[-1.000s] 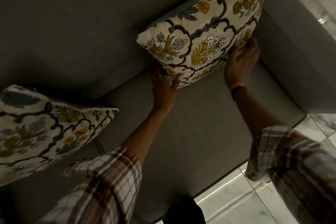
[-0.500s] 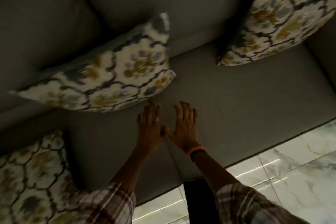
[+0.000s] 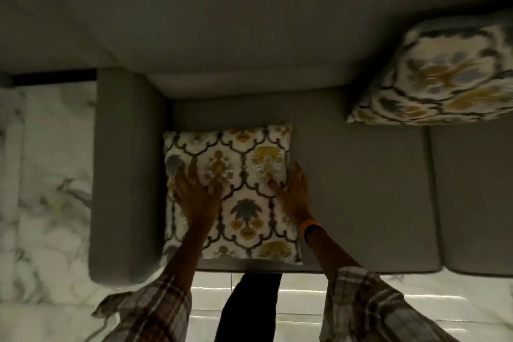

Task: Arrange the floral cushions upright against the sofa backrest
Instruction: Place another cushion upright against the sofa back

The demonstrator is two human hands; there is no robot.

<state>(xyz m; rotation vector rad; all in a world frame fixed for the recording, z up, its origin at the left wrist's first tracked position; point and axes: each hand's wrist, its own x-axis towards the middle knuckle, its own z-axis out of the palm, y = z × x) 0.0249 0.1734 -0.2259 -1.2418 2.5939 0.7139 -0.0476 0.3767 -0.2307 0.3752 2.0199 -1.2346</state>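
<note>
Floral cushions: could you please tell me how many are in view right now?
2. One floral cushion lies flat on the seat beside the armrest; the other leans against the backrest at far right, partly cropped. More may sit outside the frame.

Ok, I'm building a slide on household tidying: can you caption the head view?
Both hands, left hand and right hand, on a flat floral cushion beside the sofa armrest.

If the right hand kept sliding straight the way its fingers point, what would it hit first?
The right hand points toward the backrest. Sliding on along the edge of the flat cushion, it would cross bare seat and likely meet the backrest first, though depth is hard to judge.
</note>
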